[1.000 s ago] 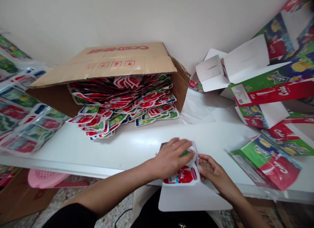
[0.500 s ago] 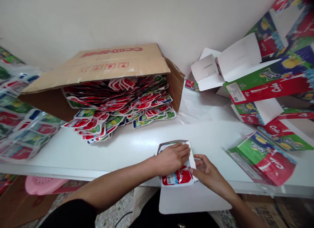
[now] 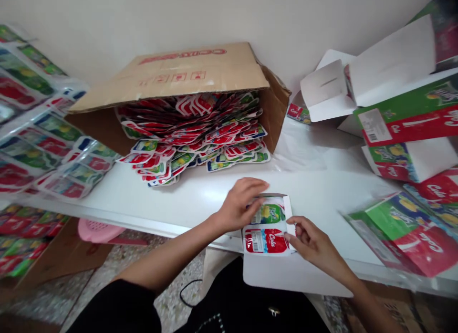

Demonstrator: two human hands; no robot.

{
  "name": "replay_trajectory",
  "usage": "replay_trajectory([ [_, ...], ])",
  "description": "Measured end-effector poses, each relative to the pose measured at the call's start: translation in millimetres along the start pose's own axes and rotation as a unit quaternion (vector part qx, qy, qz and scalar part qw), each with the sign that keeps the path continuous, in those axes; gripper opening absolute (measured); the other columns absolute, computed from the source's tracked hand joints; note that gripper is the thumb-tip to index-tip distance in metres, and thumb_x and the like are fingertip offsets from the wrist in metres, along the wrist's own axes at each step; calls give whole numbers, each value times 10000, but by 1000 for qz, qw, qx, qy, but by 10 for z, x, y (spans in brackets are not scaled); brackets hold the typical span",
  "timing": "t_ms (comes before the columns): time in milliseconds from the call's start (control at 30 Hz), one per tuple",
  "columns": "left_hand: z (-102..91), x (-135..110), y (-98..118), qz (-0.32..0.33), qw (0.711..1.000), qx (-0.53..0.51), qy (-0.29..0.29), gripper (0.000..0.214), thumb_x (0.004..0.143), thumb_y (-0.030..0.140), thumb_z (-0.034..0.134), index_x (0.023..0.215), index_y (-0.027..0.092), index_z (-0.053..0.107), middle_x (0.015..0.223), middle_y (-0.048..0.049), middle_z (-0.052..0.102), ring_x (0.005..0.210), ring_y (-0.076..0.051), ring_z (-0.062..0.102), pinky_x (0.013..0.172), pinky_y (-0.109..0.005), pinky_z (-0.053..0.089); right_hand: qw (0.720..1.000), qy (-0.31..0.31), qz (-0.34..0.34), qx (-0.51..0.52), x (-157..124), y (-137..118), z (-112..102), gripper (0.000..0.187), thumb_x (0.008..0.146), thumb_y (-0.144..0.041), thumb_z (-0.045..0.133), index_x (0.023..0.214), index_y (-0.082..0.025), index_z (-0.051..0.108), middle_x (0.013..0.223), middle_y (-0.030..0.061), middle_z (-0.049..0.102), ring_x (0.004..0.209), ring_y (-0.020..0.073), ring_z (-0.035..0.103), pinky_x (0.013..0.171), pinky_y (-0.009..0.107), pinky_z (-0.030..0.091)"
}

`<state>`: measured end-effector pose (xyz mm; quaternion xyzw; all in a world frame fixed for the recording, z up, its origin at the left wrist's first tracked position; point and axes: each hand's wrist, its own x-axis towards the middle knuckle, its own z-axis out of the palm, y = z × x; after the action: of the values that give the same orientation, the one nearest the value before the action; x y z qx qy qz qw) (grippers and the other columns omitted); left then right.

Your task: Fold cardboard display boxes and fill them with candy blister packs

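Observation:
An unfolded-lid carton lies at the table's front edge, its white flap hanging toward me. Inside it are flat printed sachets, with a green Sprite panel above a red Cola panel. My right hand grips the carton's right side wall between thumb and fingers. At the far left corner of the carton is my left hand, its fingers stretched out and the thumb apart, over the left edge of the sachets. Part of the carton's left wall is hidden behind that hand.
A brown cardboard box on its side spills many sachets onto the white table. Plastic-wrapped sachets stand at left. Printed cartons pile up at right, one plastic-wrapped pack nearer. A pink stool is below.
My left hand has lifted off the sachets and shifted to the carton's far left, uncovering the green panel. My right hand stays on the right wall. The view has shifted slightly.

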<state>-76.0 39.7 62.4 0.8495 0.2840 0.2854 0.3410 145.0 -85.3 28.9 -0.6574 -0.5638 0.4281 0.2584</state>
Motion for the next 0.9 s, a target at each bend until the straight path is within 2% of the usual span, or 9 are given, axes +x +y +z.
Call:
replay_trajectory([
  [67, -70, -277, -87, -126, 983, -105, 78, 456, 898, 365, 512, 1336, 261, 437, 1340, -92, 507, 1264, -236, 448, 1036, -444, 387, 1000, 2, 7, 16, -4, 22, 10, 307, 847, -442, 516, 1081, -242, 517, 736, -22, 470, 573, 114, 467, 534, 242, 418],
  [167, 22, -686, -185, -229, 935, -265, 58, 702, 824, 525, 580, 1415, 251, 318, 1422, -124, 421, 1304, -280, 404, 1000, -450, 420, 1000, -16, 6, 20, 23, 104, 36, 311, 835, -455, 531, 1067, -250, 499, 706, -31, 450, 556, 119, 473, 505, 248, 425],
  [267, 246, -871, -185, -281, 903, -320, 56, 833, 752, 596, 630, 1429, 255, 284, 1467, -128, 357, 1310, -301, 392, 992, -457, 422, 999, -35, -10, -4, 49, 172, 48, 300, 850, -471, 504, 1057, -255, 483, 690, -33, 447, 536, 127, 483, 482, 261, 430],
  [367, 394, -843, -126, -307, 889, -330, 78, 877, 714, 585, 675, 1423, 247, 284, 1465, -135, 357, 1272, -296, 439, 992, -460, 421, 995, -31, -45, -87, 33, 142, 11, 268, 887, -446, 449, 1072, -258, 497, 738, -8, 504, 570, 139, 516, 513, 278, 445],
  [433, 422, -798, -94, -315, 889, -325, 75, 867, 708, 549, 702, 1410, 230, 305, 1429, -140, 405, 1243, -285, 470, 1006, -462, 407, 979, -22, -90, -184, 21, 66, -45, 264, 900, -417, 434, 1088, -260, 532, 836, 34, 561, 664, 170, 562, 575, 311, 462],
  [533, 425, -780, -78, -317, 897, -297, 78, 809, 727, 499, 709, 1387, 213, 339, 1364, -127, 479, 1227, -273, 486, 1027, -463, 386, 928, -3, -204, -313, 56, -75, -149, 297, 887, -356, 472, 1146, -252, 574, 1023, 101, 598, 903, 260, 581, 740, 412, 470],
  [667, 436, -824, -69, -318, 917, -217, 108, 789, 754, 457, 696, 1400, 220, 311, 1416, -139, 412, 1272, -291, 439, 1036, -483, 379, 861, -42, -355, -362, 191, -176, -233, 456, 868, -240, 497, 1322, -280, 473, 1383, 88, 464, 1233, 284, 435, 983, 485, 369],
  [767, 416, -845, -42, -255, 956, -110, 97, 758, 807, 414, 649, 1431, 250, 251, 1473, -125, 335, 1347, -282, 339, 1074, -473, 350, 847, -50, -374, -374, 255, -143, -223, 578, 873, -260, 493, 1428, -250, 330, 1509, 88, 292, 1354, 273, 301, 1053, 487, 316],
  [900, 362, -826, 13, -139, 989, 54, 8, 671, 925, 345, 466, 1478, 242, 102, 1544, -107, 190, 1422, -239, 176, 1144, -458, 249, 827, -52, -373, -418, 262, -82, -195, 644, 893, -299, 462, 1479, -220, 208, 1540, 92, 210, 1405, 278, 195, 1083, 512, 276],
])
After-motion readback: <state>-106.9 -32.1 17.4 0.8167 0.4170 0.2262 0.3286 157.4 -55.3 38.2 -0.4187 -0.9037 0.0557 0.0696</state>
